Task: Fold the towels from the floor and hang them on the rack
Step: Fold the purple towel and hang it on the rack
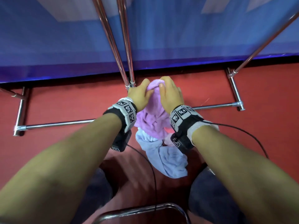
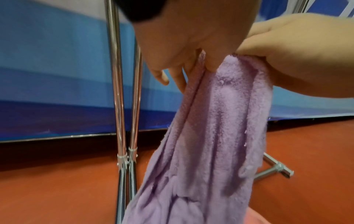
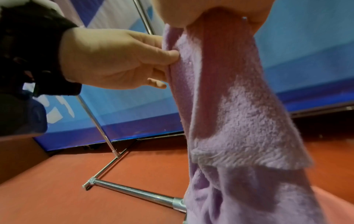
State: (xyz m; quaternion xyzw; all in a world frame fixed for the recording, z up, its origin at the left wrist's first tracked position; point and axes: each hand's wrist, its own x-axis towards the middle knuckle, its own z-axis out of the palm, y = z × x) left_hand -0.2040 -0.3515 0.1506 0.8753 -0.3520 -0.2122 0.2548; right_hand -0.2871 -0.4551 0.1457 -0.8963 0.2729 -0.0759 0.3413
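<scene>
Here the left hand (image 1: pixel 140 94) and the right hand (image 1: pixel 171 94) sit side by side, almost touching, both gripping the top of a purple towel (image 1: pixel 152 117) that hangs down between the wrists. The left wrist view shows the left hand (image 2: pixel 193 45) with its fingers (image 2: pixel 178 78) curled into the towel's bunched upper edge, and the right hand (image 2: pixel 298 56) closed over the same edge of the purple towel (image 2: pixel 210 136) just beside it. From the right wrist view, the left hand (image 3: pixel 114 59) pinches a fold of the purple towel (image 3: pixel 239 121) between thumb and fingers, while the right hand (image 3: pixel 182 13) clasps the cloth from above at the top of the picture. The towel is lifted and hangs in long folds, with one flap doubled over its front; whether its lower end touches the ground is hidden.

Below it, a pale blue towel (image 1: pixel 168 159) lies crumpled on the red floor (image 1: pixel 64 107), between the person's knees, and a scrap of pink cloth (image 1: pixel 169 130) shows beside it. Each wrist carries a black band with printed markers and a camera, with thin cables trailing off.

Just beyond the hands stands the metal rack (image 1: pixel 127 62): its chrome uprights rise from a joint near the left hand, and its base bars lie on the floor to either side. Behind it runs a blue panel (image 1: pixel 48 46)
</scene>
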